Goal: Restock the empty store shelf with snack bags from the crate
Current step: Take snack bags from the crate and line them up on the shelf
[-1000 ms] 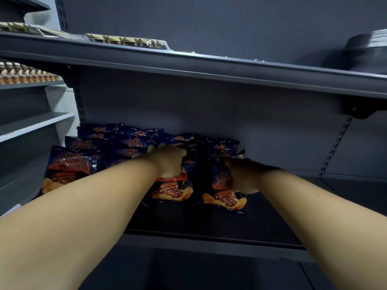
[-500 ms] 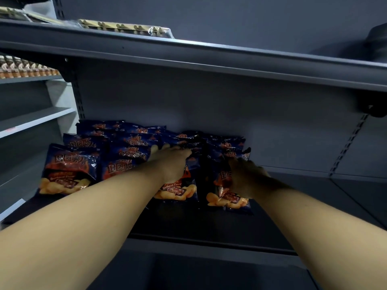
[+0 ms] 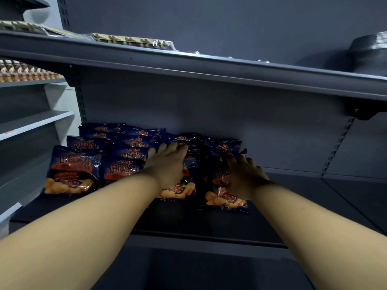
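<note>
Both hands lie flat with fingers stretched forward, pressing on bags rather than gripping them: the left hand (image 3: 167, 164) rests on the front bag of the third row, the right hand (image 3: 240, 174) on the front bag of the fourth row, with fingertips reaching over the bags behind. Neither thumb can be seen curling round anything.

Nearest is the front edge of the shelf (image 3: 188, 237), with a bare dark strip behind it. Then come the bags (image 3: 71, 170), standing in four rows at the left half of the shelf, leaning back and overlapping like tiles. The rows run to the back panel (image 3: 230, 114). To the right of the fourth row the shelf is bare. The crate is not in view.

The bags look puffed with air and light, with glossy film that is likely slippery and crinkles under the palm. The chips inside would be fragile, so firm pressing could crush them. A safer hold is a pinch at the flat sealed top seam, or a loose cupping of the sides. Being light and leaning, a row could slide forward or topple if nudged, so flat, gentle pressure from the front suits straightening them.

On the upper shelf (image 3: 209, 68) lie wrapped trays (image 3: 134, 39).
</note>
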Demonstrator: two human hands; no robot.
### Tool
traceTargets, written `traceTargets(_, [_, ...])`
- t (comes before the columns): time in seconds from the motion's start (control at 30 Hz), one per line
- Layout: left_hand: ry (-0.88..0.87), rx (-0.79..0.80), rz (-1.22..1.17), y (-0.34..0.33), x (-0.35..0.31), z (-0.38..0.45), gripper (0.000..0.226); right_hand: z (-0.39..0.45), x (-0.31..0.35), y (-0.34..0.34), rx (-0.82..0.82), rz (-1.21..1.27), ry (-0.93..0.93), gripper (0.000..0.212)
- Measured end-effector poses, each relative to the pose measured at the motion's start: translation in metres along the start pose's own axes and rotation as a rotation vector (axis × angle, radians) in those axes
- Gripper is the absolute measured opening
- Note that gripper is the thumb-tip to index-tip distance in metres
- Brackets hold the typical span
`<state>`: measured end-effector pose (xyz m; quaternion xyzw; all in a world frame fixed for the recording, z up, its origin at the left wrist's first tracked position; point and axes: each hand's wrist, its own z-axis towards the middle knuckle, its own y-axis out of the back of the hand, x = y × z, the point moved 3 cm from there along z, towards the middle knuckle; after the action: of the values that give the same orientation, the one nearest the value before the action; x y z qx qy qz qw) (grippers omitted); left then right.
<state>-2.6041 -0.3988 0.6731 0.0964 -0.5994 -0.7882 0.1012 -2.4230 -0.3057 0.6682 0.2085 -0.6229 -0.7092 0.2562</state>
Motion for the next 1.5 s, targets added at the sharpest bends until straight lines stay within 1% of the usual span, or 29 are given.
traceTargets(0.23, [-0.017, -0.023, 0.003, 0.009, -0.013, -0.014, 0.067, -0.018, 0.011, 0.014, 0.004, 0.021, -0.015, 0.081])
traceTargets(0.4, [-0.029, -0.014, -0.017, 0.013, -0.028, -0.024, 0.065, -0.03, 0.015, 0.023, -0.001, 0.034, -0.045, 0.074])
traceTargets(0.5, [-0.012, 0.009, -0.035, 0.016, -0.04, -0.03, 0.06, -0.04, 0.016, 0.024, 0.006, 0.024, -0.066, 0.074])
traceTargets(0.67, [0.029, 0.01, -0.168, 0.018, -0.053, -0.047, 0.054, -0.065, 0.013, 0.025, 0.013, 0.033, -0.108, 0.071])
traceTargets(0.8, [-0.009, 0.013, -0.267, 0.015, -0.065, -0.059, 0.051, -0.077, 0.011, 0.021, 0.005, 0.07, -0.152, 0.072])
traceTargets(1.0, [-0.034, 0.006, -0.303, 0.006, -0.078, -0.074, 0.049, -0.092, 0.008, 0.008, -0.01, 0.088, -0.141, 0.07])
traceTargets(1.07, [-0.033, -0.016, -0.306, 0.004, -0.083, -0.08, 0.045, -0.097, 0.006, 0.006, -0.046, 0.103, -0.134, 0.066])
traceTargets(1.13, [-0.043, -0.038, -0.298, -0.002, -0.089, -0.084, 0.037, -0.103, 0.001, 0.004, -0.092, 0.118, -0.116, 0.056])
traceTargets(1.2, [-0.048, -0.027, -0.298, -0.009, -0.097, -0.089, 0.031, -0.108, -0.006, -0.002, -0.104, 0.129, -0.093, 0.046])
traceTargets(1.3, [-0.023, 0.008, -0.284, -0.02, -0.11, -0.097, 0.031, -0.116, -0.018, -0.011, -0.095, 0.159, -0.061, 0.036])
traceTargets(1.4, [0.018, 0.032, -0.289, -0.029, -0.126, -0.106, 0.032, -0.128, -0.031, -0.016, -0.052, 0.182, -0.029, 0.034])
traceTargets(1.5, [0.043, 0.023, -0.308, -0.04, -0.147, -0.118, 0.027, -0.144, -0.045, -0.03, -0.033, 0.205, 0.008, 0.019])
